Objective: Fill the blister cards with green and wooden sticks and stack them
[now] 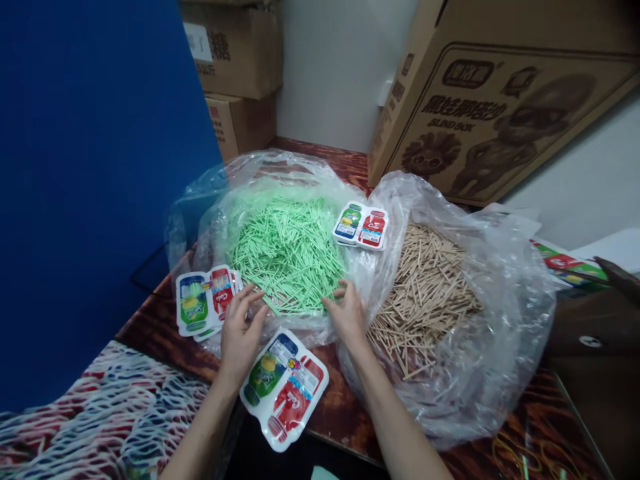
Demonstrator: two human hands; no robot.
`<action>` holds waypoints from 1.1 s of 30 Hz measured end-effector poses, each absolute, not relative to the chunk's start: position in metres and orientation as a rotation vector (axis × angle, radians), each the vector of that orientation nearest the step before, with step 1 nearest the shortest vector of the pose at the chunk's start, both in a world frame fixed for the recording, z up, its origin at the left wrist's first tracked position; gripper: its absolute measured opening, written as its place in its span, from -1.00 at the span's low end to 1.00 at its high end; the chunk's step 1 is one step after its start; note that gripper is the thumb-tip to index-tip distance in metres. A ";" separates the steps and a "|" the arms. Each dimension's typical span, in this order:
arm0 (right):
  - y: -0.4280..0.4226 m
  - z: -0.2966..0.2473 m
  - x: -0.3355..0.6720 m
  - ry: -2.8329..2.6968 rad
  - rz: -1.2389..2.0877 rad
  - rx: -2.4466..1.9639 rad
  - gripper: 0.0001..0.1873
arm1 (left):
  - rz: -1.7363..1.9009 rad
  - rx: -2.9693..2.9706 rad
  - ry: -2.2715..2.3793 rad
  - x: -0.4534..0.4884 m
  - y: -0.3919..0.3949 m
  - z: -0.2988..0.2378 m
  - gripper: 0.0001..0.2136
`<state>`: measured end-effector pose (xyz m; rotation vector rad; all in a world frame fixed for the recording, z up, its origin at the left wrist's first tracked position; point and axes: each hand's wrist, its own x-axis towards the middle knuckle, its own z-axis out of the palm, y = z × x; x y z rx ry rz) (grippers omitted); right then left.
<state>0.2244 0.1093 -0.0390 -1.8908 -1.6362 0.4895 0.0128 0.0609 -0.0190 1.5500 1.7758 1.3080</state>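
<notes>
A heap of thin pale-green sticks lies in a clear plastic bag at the middle of the table. My left hand is at the heap's near left edge, thumb and fingers apart, beside a small stack of Sprite-and-Cola printed packs. At the near right edge of the same heap, my right hand has its fingers slightly curled and spread, thumb close to the sticks. I see nothing held in either hand. Between my forearms, one larger-looking bottle-shaped pack lies at the table's front edge.
Brown sticks fill a second clear plastic bag on the right. More printed packs rest between the bags. A blue panel borders the left side, and a large cardboard box stands behind, with stacked cartons at back left.
</notes>
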 end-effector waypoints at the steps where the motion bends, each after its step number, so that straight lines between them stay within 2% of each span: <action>1: 0.109 -0.039 0.224 -1.625 0.520 -1.884 -0.63 | 1.305 1.545 1.763 0.014 0.060 -0.020 -0.80; 4: 0.110 -0.035 0.219 -1.750 0.440 -1.983 -0.75 | 1.261 1.574 1.703 0.022 0.059 -0.021 -0.82; 8: 0.107 -0.025 0.211 -1.988 0.219 -2.116 -0.78 | 1.059 1.783 1.556 0.041 0.052 -0.020 -0.81; 13: 0.102 -0.023 0.217 -2.206 0.255 -2.090 -0.81 | 0.662 2.241 1.349 0.061 0.041 -0.026 -0.70; 19: 0.102 -0.030 0.215 -2.079 0.221 -2.053 -0.82 | 0.567 2.468 1.369 0.065 0.033 -0.042 -0.74; 25: 0.117 -0.027 0.219 -1.926 0.403 -1.930 -0.84 | 0.552 2.472 1.356 0.062 0.032 -0.045 -0.71; 33: 0.150 -0.010 0.235 -1.256 1.004 -1.504 -0.90 | 0.608 2.364 1.315 0.061 0.034 -0.037 -0.76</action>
